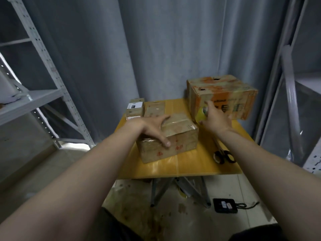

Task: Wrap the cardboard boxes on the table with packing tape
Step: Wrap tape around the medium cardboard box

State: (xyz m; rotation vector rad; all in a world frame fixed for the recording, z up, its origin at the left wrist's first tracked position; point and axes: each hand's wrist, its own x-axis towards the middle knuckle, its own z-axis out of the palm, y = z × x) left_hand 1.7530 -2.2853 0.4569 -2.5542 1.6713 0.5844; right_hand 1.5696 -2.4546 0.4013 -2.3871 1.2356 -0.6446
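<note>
**Pin the box, keep the tape taut**

The left hand (pixel 151 126) lies spread across the near-left top edge of the middle cardboard box (pixel 180 136), fingers straight, thumb down the front face, gripping nothing. The right hand (pixel 216 120) curls round a yellowish packing tape roll (pixel 201 113), held just off that box's right side, in front of the large orange-printed box (pixel 225 94). The work is best done with steady downward pressure from the left hand while the roll is drawn level, so the strip lands flat. Both boxes sit shut on the yellow table (pixel 191 164), glossy with tape; their contents are hidden. Two small boxes (pixel 135 108) at the back are closed too.
</note>
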